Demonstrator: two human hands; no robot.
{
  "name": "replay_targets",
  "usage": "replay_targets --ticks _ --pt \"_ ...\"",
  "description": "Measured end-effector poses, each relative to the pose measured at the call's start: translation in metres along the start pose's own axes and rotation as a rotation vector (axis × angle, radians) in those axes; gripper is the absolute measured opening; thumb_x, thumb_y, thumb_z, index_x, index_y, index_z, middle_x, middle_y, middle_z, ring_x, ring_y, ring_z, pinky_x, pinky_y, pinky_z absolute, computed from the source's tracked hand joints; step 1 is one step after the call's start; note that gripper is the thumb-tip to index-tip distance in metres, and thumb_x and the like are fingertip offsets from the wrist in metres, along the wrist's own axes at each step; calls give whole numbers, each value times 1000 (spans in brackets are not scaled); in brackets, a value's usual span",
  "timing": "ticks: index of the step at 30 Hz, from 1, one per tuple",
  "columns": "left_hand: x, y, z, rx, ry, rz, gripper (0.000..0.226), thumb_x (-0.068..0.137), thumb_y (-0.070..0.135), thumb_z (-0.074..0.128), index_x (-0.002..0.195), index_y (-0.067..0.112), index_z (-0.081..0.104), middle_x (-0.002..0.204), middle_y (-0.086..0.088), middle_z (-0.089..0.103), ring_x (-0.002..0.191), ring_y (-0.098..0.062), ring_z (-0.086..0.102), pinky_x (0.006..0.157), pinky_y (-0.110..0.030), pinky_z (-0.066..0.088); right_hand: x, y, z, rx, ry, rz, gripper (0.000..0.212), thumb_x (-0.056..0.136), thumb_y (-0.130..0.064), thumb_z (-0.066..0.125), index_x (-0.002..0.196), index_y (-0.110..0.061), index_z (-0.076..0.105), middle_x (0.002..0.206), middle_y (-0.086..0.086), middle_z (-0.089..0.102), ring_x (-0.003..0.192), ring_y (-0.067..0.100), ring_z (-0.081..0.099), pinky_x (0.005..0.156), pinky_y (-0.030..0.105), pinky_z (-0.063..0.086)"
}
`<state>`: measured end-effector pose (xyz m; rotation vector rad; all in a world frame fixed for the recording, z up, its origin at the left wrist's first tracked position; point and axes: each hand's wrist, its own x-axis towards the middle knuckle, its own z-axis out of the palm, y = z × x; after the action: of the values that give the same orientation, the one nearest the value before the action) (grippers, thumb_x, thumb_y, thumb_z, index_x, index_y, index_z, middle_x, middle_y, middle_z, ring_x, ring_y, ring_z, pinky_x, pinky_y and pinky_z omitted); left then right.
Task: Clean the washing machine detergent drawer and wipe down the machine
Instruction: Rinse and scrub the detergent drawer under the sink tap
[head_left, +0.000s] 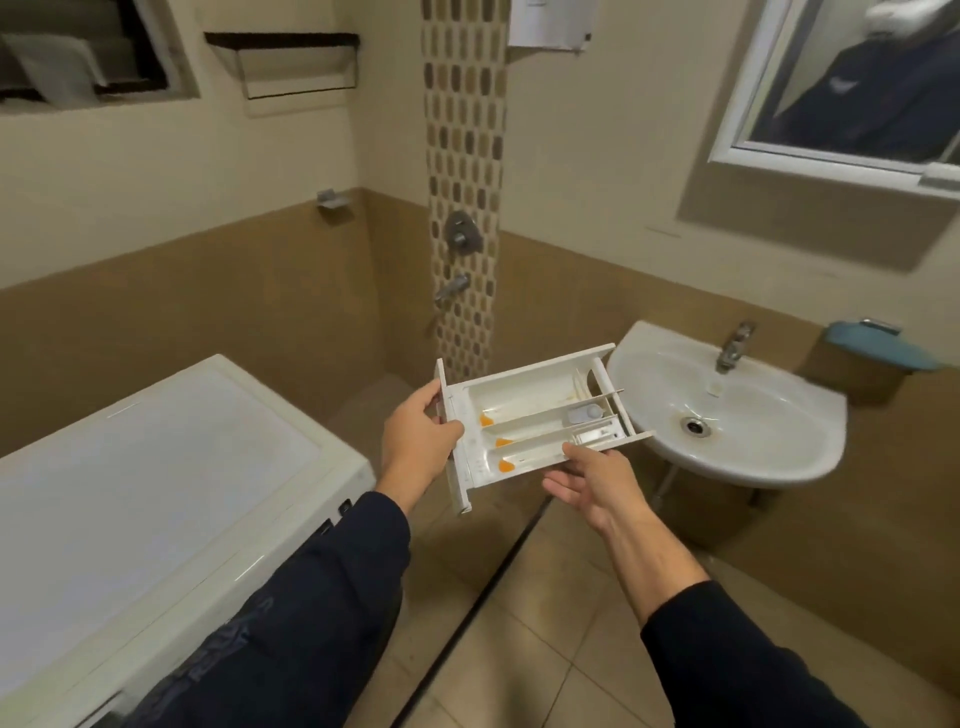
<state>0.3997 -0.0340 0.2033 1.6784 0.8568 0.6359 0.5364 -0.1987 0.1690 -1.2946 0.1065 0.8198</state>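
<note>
The white detergent drawer (530, 415) is out of the machine and held in the air at mid-frame, level, with its compartments facing up. Orange marks and yellowish residue show inside it. My left hand (415, 441) grips its front panel end, thumb over the top edge. My right hand (592, 483) supports the near long side from below, palm up with fingers under the drawer. The white washing machine (156, 478) stands at the lower left, its flat top in view beside my left sleeve.
A white wall-mounted washbasin (769, 447) with a chrome tap (732, 345) hangs just right of the drawer. A shower mixer and spout (457, 260) sit on the mosaic strip behind. Above the basin hangs a mirror (852, 83). Beige floor tiles lie below.
</note>
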Motion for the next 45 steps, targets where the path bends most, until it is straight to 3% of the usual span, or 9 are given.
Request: replay_targets --ticks 7,11,14,20,25,32,38,45 --pt "45 28 118 -1 -125 10 62 75 4 59 130 33 60 104 23 67 90 -5 69 73 -41 62 39 -66 -76 56 221 -213 65 91 0 65 135 -34 32 110 3 62 90 28 71 74 43 62" --pt "66 42 168 16 -209 36 62 76 2 60 131 31 60 104 24 66 92 -5 69 74 -39 62 55 -84 -111 63 338 -274 79 85 4 70 141 -33 28 117 8 62 90 31 72 69 42 62" --pt "90 51 210 44 -293 56 62 76 4 60 132 30 59 113 17 68 89 -3 69 67 -29 61 72 -103 -138 116 413 -265 66 86 4 69 133 -25 34 113 9 63 88 33 71 65 38 61" --pt "152 65 283 72 -408 103 63 79 3 60 137 29 56 123 14 64 99 -10 66 76 -38 61 119 -136 -176 191 520 -272 49 93 -2 62 132 -18 37 113 17 66 85 35 73 67 40 62" --pt "208 74 329 89 -506 124 64 81 -1 60 139 25 54 129 8 63 100 -14 69 69 -24 58 159 -162 -192 240 611 -272 36 96 -7 57 129 -9 43 109 22 68 79 34 74 58 36 60" --pt "267 84 377 108 -633 132 65 82 -4 58 141 23 52 132 7 61 97 -6 65 88 -36 58 207 -181 -203 241 718 -239 29 95 -6 58 122 0 52 104 22 70 76 32 75 59 38 61" --pt "297 72 413 96 -673 93 65 78 -5 55 136 24 56 129 8 64 103 -12 68 90 -40 58 236 -189 -224 194 729 -173 16 94 -10 58 108 -4 64 89 15 72 76 31 75 67 42 61" --pt "314 60 456 130 -706 33 65 74 2 58 131 32 57 124 14 63 106 -13 66 90 -43 57 264 -198 -269 176 699 -46 12 95 -20 60 101 -9 62 88 12 68 75 29 73 60 34 57"
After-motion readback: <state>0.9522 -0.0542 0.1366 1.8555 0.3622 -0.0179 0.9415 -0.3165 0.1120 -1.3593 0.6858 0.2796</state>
